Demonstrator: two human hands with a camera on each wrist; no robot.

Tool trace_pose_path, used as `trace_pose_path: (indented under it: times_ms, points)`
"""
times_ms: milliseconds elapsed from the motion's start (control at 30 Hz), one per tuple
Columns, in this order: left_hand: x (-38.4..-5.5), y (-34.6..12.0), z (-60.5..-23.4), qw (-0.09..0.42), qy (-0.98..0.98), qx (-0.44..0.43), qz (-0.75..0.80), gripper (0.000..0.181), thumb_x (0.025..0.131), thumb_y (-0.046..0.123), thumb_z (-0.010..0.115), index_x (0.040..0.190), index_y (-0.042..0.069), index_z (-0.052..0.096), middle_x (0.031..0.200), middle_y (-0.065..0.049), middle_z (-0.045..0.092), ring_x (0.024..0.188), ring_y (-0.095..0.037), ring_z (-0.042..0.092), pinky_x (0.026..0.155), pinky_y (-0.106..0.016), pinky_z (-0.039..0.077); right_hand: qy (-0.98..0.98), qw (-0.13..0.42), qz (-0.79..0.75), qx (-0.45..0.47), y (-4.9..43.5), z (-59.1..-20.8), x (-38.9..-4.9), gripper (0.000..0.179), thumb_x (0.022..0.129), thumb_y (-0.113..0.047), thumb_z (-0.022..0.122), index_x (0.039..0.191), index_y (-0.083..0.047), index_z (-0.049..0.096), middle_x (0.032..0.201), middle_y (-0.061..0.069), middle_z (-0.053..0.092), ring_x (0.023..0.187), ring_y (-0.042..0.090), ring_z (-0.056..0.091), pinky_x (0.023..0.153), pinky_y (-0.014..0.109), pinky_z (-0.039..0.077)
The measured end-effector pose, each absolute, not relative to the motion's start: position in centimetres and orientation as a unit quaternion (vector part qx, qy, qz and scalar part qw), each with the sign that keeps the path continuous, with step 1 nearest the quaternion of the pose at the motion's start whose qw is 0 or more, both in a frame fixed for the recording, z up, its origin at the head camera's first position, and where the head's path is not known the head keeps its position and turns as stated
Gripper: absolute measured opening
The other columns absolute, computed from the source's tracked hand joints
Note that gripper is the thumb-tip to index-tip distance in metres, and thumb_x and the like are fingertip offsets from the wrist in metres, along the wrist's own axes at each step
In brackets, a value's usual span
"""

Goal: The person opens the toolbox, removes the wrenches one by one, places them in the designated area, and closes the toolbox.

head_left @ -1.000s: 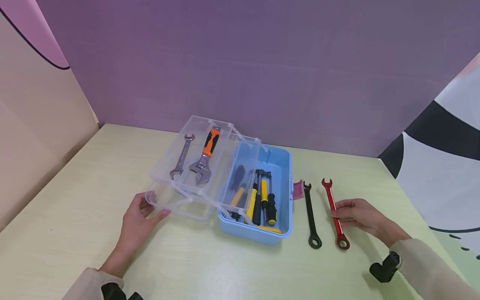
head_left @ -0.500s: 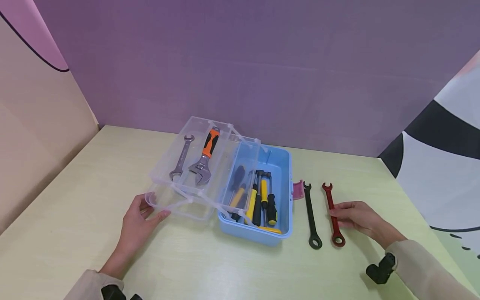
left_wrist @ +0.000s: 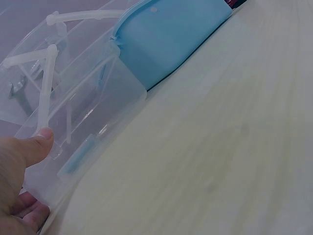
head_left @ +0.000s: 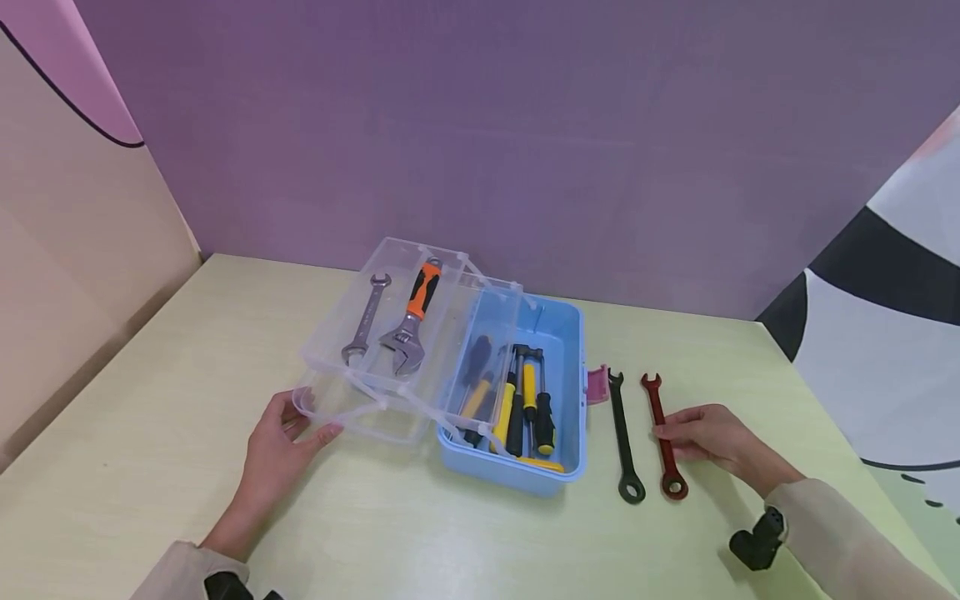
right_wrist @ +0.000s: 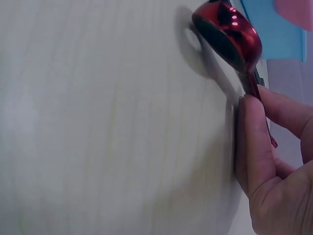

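My right hand (head_left: 708,433) is pinching the red combination wrench (head_left: 657,408) by its slim shank, thumb and fingertips almost meeting around it. Its glossy metal is catching highlights, with a forked jaw at 1 end and a thick ring at the other, and it is lying just right of the matte black combination wrench (head_left: 624,433) on the pale, wood-grained table (head_left: 375,533). My left hand (head_left: 277,442) is gripping the near left corner of the clear plastic tray (head_left: 397,423), thumb on top, fingers curling low. That see-through tray is holding 1 silver wrench (head_left: 367,321) and 1 adjustable wrench (head_left: 408,337), and overlapping the smooth blue plastic toolbox (head_left: 502,472), where yellow-and-black-handled tools (head_left: 529,383) are lying.
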State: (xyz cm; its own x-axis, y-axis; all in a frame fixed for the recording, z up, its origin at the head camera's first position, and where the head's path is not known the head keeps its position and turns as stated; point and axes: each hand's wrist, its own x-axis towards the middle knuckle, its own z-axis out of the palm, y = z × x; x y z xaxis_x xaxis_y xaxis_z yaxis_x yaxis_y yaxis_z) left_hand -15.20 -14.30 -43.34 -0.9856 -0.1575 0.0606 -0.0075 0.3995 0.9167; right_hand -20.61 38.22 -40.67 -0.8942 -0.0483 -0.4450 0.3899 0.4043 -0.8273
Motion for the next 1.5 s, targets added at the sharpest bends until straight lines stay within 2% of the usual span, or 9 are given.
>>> trace_pose_path:
  times_ms: [133,333,600,867,1500]
  points:
    - [-15.2,-14.3,-43.3,0.065,-0.833,0.049,-0.548,0.061,0.086,0.010,0.071,0.133,-0.006,0.035,0.131,-0.027,0.045,0.127,-0.043,0.047,0.106,-0.042,0.043,0.822,0.203,-0.522,0.107,38.1,-40.6,-20.6,0.025,0.086,-0.014,0.071,0.103,0.003,0.063,0.078,0.000,0.062,0.064,0.009,0.058,0.063,0.020,0.059]
    - [-15.1,-14.4,-43.3,0.059,-0.836,0.050,-0.544,0.062,0.086,0.012,0.071,0.134,-0.005,0.035,0.132,-0.027,0.045,0.128,-0.044,0.046,0.105,-0.043,0.044,0.844,0.198,-0.485,0.117,38.1,-40.5,-20.6,0.028,0.084,-0.019,0.074,0.099,0.003,0.066,0.073,-0.001,0.062,0.058,0.007,0.056,0.058,0.017,0.056]
    - [-15.0,-14.4,-43.5,0.057,-0.839,0.057,-0.539,0.063,0.086,0.014,0.072,0.134,-0.004,0.035,0.132,-0.028,0.045,0.127,-0.044,0.046,0.105,-0.044,0.044,0.860,0.213,-0.450,0.113,38.0,-40.1,-20.8,0.021,0.084,-0.017,0.074,0.090,0.002,0.068,0.067,-0.002,0.063,0.057,0.007,0.058,0.057,0.018,0.056]
    - [-15.0,-14.4,-43.6,0.060,-0.837,0.054,-0.542,0.064,0.085,0.015,0.072,0.134,-0.005,0.035,0.132,-0.027,0.045,0.127,-0.044,0.047,0.105,-0.043,0.044,0.864,0.233,-0.430,0.121,38.0,-39.8,-21.4,0.022,0.083,-0.018,0.075,0.083,0.000,0.065,0.062,-0.002,0.063,0.055,0.007,0.062,0.057,0.018,0.057]
    - [-15.2,-14.5,-43.6,0.058,-0.838,0.046,-0.541,0.068,0.086,0.018,0.072,0.137,-0.004,0.033,0.133,-0.026,0.043,0.128,-0.045,0.045,0.105,-0.043,0.045,0.851,0.251,-0.442,0.131,37.8,-39.6,-21.6,0.019,0.085,-0.014,0.073,0.081,0.004,0.068,0.060,0.001,0.065,0.053,0.007,0.063,0.055,0.018,0.058]
